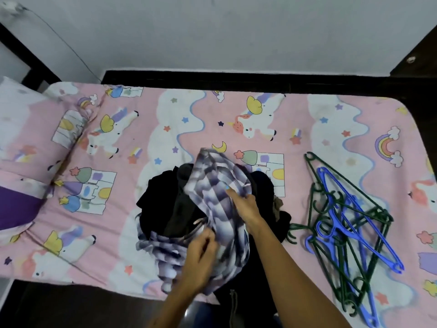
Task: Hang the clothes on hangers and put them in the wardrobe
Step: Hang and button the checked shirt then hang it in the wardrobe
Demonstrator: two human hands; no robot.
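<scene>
Both hands, left (201,261) and right (246,207), gripped the plaid shirt (212,181) over the dark pile (165,197) mid-bed (189,119), seemingly to free it for the hangers (350,223).

No text, label, brand or number can be read here; the bedsheet (189,110) seems to carry only cartoon pictures.

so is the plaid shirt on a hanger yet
No, both hands grip the plaid shirt over the dark clothes, while the hangers lie apart on the bed.
</scene>
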